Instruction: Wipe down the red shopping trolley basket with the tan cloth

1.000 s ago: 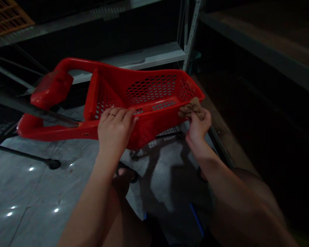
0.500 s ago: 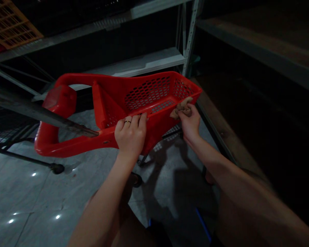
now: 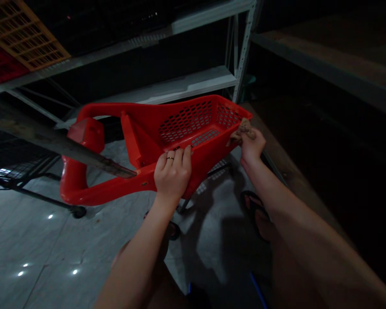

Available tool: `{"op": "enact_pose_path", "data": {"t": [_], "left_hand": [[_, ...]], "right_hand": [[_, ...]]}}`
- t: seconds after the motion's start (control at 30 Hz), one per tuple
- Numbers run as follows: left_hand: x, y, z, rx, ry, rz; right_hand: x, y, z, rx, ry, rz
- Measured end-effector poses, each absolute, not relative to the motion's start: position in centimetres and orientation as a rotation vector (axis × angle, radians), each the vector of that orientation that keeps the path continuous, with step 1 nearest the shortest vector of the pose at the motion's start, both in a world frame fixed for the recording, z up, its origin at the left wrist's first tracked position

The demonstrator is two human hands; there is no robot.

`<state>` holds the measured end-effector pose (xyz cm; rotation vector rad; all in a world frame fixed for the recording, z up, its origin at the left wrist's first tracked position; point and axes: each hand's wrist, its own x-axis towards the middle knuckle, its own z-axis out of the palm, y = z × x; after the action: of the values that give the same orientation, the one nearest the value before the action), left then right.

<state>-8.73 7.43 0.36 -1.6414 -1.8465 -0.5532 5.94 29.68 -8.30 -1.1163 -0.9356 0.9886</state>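
A red plastic shopping cart (image 3: 206, 161) with perforated basket walls stands in front of me, its looped handle toward the left. My left hand (image 3: 173, 174), a ring on one finger, grips the near rim, fingers curled over the edge. At the far right end, my right hand (image 3: 252, 146) pinches a crumpled brown cloth (image 3: 244, 130) against the outer side just below the rim corner. Part of the cloth is hidden by my fingers.
Behind the cart stands a pale metal shelf rack (image 3: 209, 81). An orange crate (image 3: 28, 36) and a red crate (image 3: 3, 64) sit on its upper level. A grey pole (image 3: 93, 156) slants across the left. A wooden shelf (image 3: 334, 56) borders the right; another dark cart (image 3: 35, 189) stands left.
My right hand has slid the cloth rightward along the cart's side to the end corner. The left hand keeps its hold on the rim. The whole view has shifted slightly.
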Motion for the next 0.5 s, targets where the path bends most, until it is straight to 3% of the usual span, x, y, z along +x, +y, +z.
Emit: {"op": "enact_pose_path", "data": {"t": [0.17,0.3,0.5], "left_hand": [[-9.8,6.3,0.2,-1.673,-1.867,-0.597],[-10.6,6.1,0.3,-1.618,-1.626,-0.47],[-10.8,6.3,0.8,-1.6,-1.455,-0.403]], "right_hand": [[5.4,24.9,-7.3,-1.18,-1.04,1.071],[4.3,18.8,-6.5,-1.069,-1.312,1.265],[5.0,20.2,-6.7,-1.06,-1.414,1.077]]}}
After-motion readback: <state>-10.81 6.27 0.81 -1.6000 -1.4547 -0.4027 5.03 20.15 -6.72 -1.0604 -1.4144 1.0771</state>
